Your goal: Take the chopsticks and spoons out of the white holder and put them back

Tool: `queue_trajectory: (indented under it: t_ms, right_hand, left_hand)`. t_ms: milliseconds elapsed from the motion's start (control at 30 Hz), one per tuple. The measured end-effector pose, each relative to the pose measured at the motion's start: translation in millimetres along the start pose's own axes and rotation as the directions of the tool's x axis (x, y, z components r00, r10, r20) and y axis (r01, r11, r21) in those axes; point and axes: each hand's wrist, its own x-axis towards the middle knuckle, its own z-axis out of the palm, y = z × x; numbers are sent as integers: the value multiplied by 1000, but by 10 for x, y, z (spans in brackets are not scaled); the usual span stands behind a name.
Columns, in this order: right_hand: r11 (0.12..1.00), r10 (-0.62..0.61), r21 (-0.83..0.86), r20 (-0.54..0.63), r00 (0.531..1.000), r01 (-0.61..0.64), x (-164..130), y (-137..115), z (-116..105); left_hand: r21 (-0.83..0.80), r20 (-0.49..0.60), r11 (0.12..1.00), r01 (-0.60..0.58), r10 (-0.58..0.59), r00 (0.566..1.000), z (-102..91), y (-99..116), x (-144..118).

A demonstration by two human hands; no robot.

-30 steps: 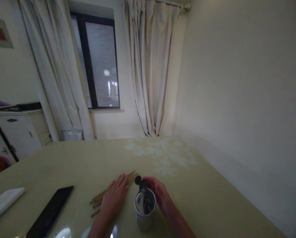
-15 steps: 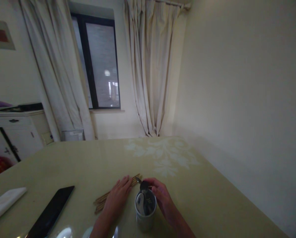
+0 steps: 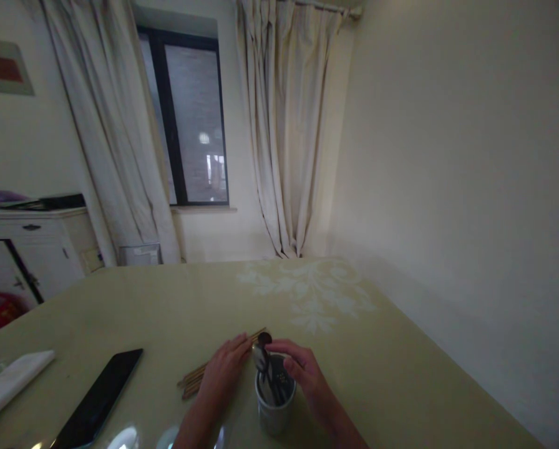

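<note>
A bundle of wooden chopsticks (image 3: 194, 380) lies on the table, partly hidden under my left hand (image 3: 227, 366), which rests flat across it with fingers stretched out. To its right stands a light cylindrical utensil holder (image 3: 274, 416). Inside it, a shiny metal spoon (image 3: 259, 357) and a dark-headed spoon (image 3: 264, 338) lean left toward the chopsticks. My right hand (image 3: 304, 368) is over the holder's right rim; its outstretched fingers reach the dark spoon's head, while the thumb stays apart from them. Small holes show on the holder's inside.
The greenish table (image 3: 167, 305) has a white floral pattern at its far side. A black phone-like slab (image 3: 99, 396) and a white flat object (image 3: 15, 380) lie at left. A wall (image 3: 471, 218) runs along the right edge. Curtains (image 3: 284, 125) and a window stand behind.
Both spoons have shifted in the holder: the metal one now stands higher and leans left, and the dark one has tipped left. My right fingers have stretched leftward. My left hand stays put.
</note>
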Motion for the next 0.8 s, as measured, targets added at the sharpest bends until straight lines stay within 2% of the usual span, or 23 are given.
queue_trajectory:
  t_ms: [200, 333, 433, 600, 800]
  right_hand:
    - [999, -1, 51, -13, 1000, 1, -4, 38, -22]
    - [994, 11, 110, -130, 991, 3, 12, 127, -63]
    - [971, -8, 231, -248, 969, 67, 28, 174, -111]
    - [876, 24, 451, -396, 918, 171, 36, 156, -238]
    - [794, 102, 553, -529, 842, 252, 90, 194, -396]
  left_hand:
    - [-48, 9, 998, 43, -43, 999, -43, 38, 6]
    - [-65, -12, 998, 24, -25, 1000, -36, 53, 1]
    - [-111, 4, 994, 22, -21, 1000, -28, 43, 1]
    - [-173, 45, 985, -13, 21, 999, -31, 1, 12]
    - [-127, -45, 990, -57, 51, 998, 44, 26, 18]
